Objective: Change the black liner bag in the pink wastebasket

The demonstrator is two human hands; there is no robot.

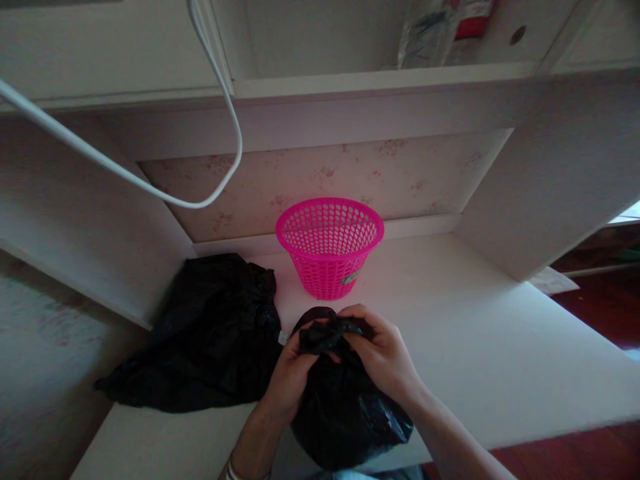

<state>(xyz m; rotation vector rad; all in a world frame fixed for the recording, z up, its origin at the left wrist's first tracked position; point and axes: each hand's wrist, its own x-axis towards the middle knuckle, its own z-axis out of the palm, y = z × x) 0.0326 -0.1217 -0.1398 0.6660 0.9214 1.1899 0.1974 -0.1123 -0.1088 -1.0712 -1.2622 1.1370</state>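
The fingers [356,341] of the right hand [385,357] curl tightly over the gathered top of a black plastic bag [345,410], pinching the bunched film between thumb and fingertips. The left hand [293,373] meets it from the other side, its fingers closed on the same crumpled neck, so both hands grip the bag's mouth close together, almost touching. The body of the bag hangs and bulges below the hands, resting at the near edge of the white desk [475,333] and sagging partly over that edge, between the two forearms. A pale band [233,471] sits on the left wrist.

Just to the left of the held bag, and touching or nearly touching it, a second heap of black plastic [215,333] lies crumpled on the desk against the left side panel. Beyond the hands, near the back of the desk, a pink perforated basket [330,243] stands upright and apart from both bags, with a small label low on its wall. Behind it runs a floral-patterned back panel [400,173]. A white cable [227,107] loops down from above on the left. A shelf [380,80] spans the top, and dark red flooring [600,313] shows to the right.
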